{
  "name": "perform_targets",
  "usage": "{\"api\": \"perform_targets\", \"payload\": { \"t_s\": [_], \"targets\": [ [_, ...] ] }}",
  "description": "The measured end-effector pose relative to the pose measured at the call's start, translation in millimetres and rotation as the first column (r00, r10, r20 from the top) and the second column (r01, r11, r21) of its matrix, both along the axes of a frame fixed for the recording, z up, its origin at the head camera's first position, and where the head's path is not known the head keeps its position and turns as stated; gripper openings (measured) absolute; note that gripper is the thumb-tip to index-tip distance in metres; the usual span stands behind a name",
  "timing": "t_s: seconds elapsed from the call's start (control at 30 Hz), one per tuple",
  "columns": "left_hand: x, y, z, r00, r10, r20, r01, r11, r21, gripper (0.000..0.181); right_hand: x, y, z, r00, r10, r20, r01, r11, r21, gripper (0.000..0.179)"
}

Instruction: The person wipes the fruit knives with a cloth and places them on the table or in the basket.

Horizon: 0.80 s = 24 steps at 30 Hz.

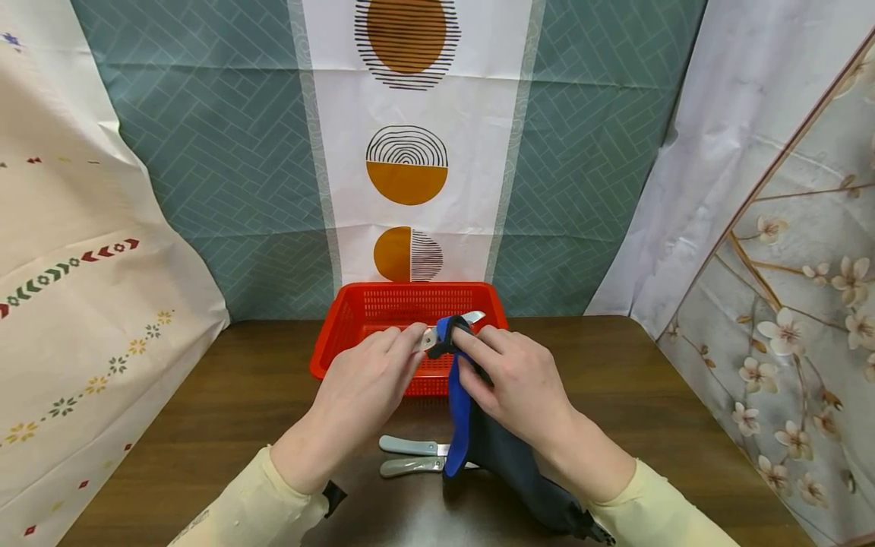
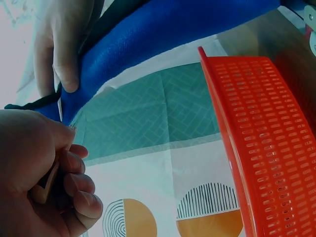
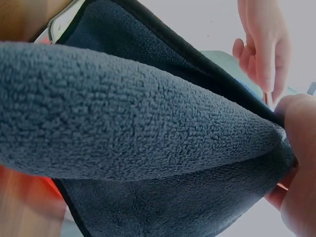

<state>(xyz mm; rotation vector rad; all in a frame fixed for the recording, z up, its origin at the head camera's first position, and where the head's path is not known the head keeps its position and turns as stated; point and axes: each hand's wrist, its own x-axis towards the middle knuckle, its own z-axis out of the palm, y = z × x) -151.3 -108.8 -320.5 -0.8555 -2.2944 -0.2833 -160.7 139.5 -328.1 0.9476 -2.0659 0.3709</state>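
My left hand (image 1: 369, 376) grips a small knife by its handle, which shows as a brownish end (image 2: 43, 190) inside the curled fingers in the left wrist view. The knife's blade (image 1: 473, 316) points right and pokes out beyond a cloth. That cloth (image 1: 461, 410) is blue on one face and dark grey on the other. My right hand (image 1: 519, 380) pinches it, folded around the blade, with the rest hanging below. In the right wrist view the grey side (image 3: 123, 118) fills most of the picture. The middle of the blade is hidden by cloth.
Two more knives, one with a pale blue handle (image 1: 409, 446) and one with a greenish handle (image 1: 412, 466), lie on the wooden table (image 1: 260, 425), their blades partly behind the cloth. A red perforated basket (image 1: 328, 334) stands behind my hands. Patterned fabric (image 1: 225, 152) hangs at the back.
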Motion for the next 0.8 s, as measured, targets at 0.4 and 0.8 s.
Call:
{"api": "perform_targets", "payload": {
  "t_s": [0.4,0.8],
  "targets": [
    [2.6,0.3,1.1,1.000,-0.021,0.010,0.021,1.000,-0.004,0.051,1.3,-2.3,-0.6,0.999,-0.025,0.024,0.023,0.999,0.046,0.037],
    [2.6,-1.2,0.8,1.000,-0.013,-0.023,0.013,1.000,-0.006,0.044,-4.9,8.7,0.0,0.999,-0.052,-0.017,0.052,0.999,0.011,0.035]
  ]
}}
